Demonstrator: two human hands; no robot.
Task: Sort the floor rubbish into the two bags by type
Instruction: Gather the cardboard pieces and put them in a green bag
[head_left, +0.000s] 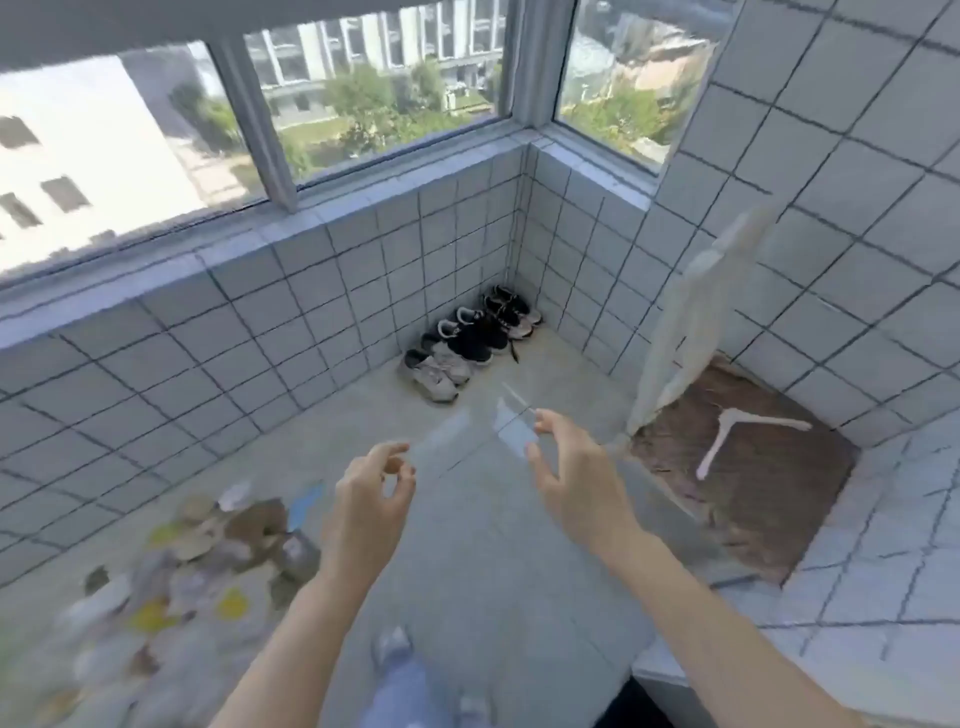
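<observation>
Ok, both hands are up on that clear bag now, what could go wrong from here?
1. The thin transparent plastic bag is pinched only at its edges by the left hand and right hand; either grip may slip.
2. The blurred heap of mixed paper and wrapper rubbish lies apart at the left, so types may get mixed.
3. No second bag is visible.

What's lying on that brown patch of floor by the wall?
A white clothes hanger lies flat on the brown patch. A hanging white cloth covers the patch's near-left edge, hiding whatever is there.
</observation>
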